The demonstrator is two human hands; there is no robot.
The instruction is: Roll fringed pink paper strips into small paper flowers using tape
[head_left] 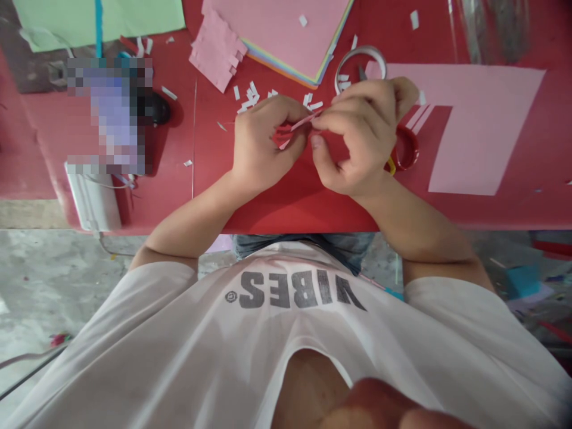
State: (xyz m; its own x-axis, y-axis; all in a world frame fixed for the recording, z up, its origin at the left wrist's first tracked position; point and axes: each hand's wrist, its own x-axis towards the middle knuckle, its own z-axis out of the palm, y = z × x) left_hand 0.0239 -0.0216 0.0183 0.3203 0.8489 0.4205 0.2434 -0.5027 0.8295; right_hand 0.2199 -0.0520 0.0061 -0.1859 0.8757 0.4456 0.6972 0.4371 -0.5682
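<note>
Over the red table my left hand (261, 143) is closed, with a small piece of pink paper (304, 122) pinched between thumb and fingers. My right hand (364, 128) meets it from the other side and pinches the end of the same piece between thumb and forefinger. The piece looks like a narrow folded strip; fingers hide much of it. Beside my right wrist lie scissors (407, 149), their red and yellow handle partly covered by the hand. A roll of tape (382, 56) rests just beyond my right hand. White paper scraps (250, 95) are scattered beyond my left hand.
A stack of coloured sheets (286, 30) and a notched pink piece (217, 50) lie at the back. To the right is a cut pink sheet (482, 131). A green sheet (98, 21), a white power bank (93, 202) with cable and a blurred-out object (111, 116) are left.
</note>
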